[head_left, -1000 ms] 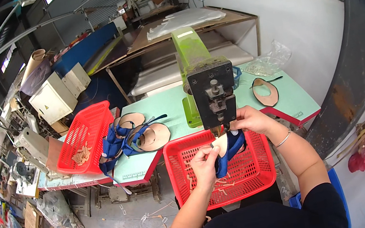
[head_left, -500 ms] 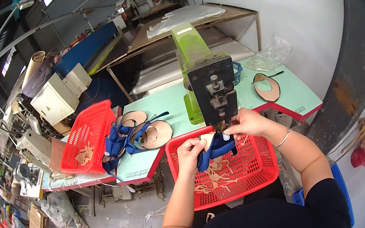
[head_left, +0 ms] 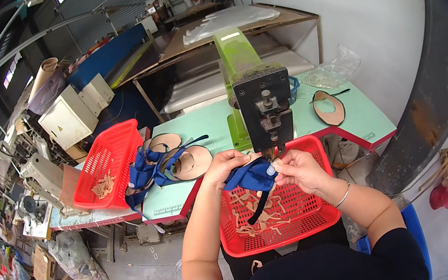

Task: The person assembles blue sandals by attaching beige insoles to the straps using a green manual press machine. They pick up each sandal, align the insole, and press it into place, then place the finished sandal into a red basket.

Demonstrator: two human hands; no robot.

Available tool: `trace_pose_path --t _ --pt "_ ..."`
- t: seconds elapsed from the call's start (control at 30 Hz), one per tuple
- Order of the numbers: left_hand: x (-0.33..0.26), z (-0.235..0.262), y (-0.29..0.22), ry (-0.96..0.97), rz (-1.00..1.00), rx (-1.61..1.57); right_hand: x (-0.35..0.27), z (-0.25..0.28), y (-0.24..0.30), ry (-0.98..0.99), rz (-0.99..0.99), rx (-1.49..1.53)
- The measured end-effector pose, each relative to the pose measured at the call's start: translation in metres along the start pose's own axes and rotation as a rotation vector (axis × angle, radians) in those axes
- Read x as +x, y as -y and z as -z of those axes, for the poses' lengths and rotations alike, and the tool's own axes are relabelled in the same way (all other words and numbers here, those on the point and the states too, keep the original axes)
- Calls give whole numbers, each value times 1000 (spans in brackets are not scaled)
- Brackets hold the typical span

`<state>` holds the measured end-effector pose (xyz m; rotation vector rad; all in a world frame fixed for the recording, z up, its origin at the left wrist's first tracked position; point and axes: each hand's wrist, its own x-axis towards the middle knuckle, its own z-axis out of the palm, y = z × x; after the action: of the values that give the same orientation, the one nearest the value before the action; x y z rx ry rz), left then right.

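Observation:
My left hand (head_left: 223,166) and my right hand (head_left: 296,170) both grip a blue fabric piece (head_left: 250,178) with a black strap hanging from it. They hold it right under the dark head of a green press machine (head_left: 261,105) on the pale green table (head_left: 204,122). Below my hands sits a red basket (head_left: 306,221) on my lap, holding several tan offcuts.
A second red basket (head_left: 113,153) with tan scraps stands at the table's left end. Beside it lies a pile of blue pieces and tan insole shapes (head_left: 166,163). Another insole shape (head_left: 328,107) and a clear bag (head_left: 335,71) lie to the right. Cluttered floor and machines are at left.
My left hand has come up from the basket and closed in on the blue piece, bunching it together under the machine head. The view has shifted slightly.

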<state>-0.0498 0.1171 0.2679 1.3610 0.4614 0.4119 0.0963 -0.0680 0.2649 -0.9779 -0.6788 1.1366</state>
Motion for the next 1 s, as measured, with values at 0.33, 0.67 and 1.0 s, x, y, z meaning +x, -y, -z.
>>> trace_pose_path --t 0.33,0.67,1.0 --pt "-11 11 16 -12 -30 -72 0 -2 -4 -3 9 -81" --pt "-57 2 33 -85 -227 268 -3 5 -29 39 457 -519" --pt "-103 -34 78 -518 -849 1074 -18 23 -65 143 1203 -1042"
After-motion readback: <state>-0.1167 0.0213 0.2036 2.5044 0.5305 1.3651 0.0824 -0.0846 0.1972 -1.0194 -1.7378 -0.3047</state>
